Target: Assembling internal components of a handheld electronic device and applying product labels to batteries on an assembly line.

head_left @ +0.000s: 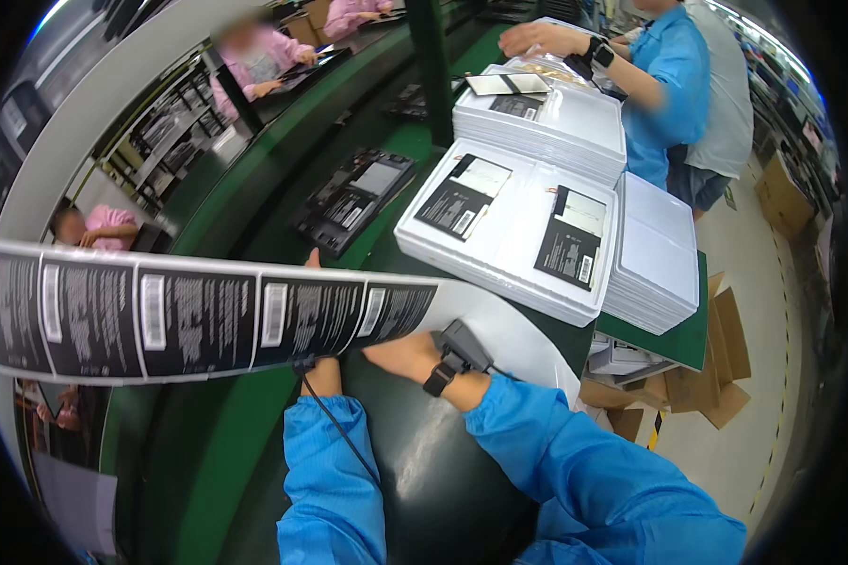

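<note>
A long white strip of black printed labels (195, 325) stretches across the left and middle, close in front of me. Most of my left hand (314, 257) is behind it: one fingertip shows above the strip's upper edge and the wrist below. A thin black cable runs from that wrist along my blue sleeve. My right hand (405, 356) is at the strip's lower edge, near its right end; its fingers are largely hidden. A black strap and a small black box-shaped device (464, 346) sit on my right wrist. White backing paper (509, 330) curves away to the right, without labels.
Beyond the strip, an opened black device (356, 200) lies on the green bench. White trays (528, 193) with black-and-silver batteries are stacked at right, beside more white trays (652, 245). A co-worker in blue (674, 71) reaches over the far stack. Open cardboard boxes (716, 358) stand on the floor.
</note>
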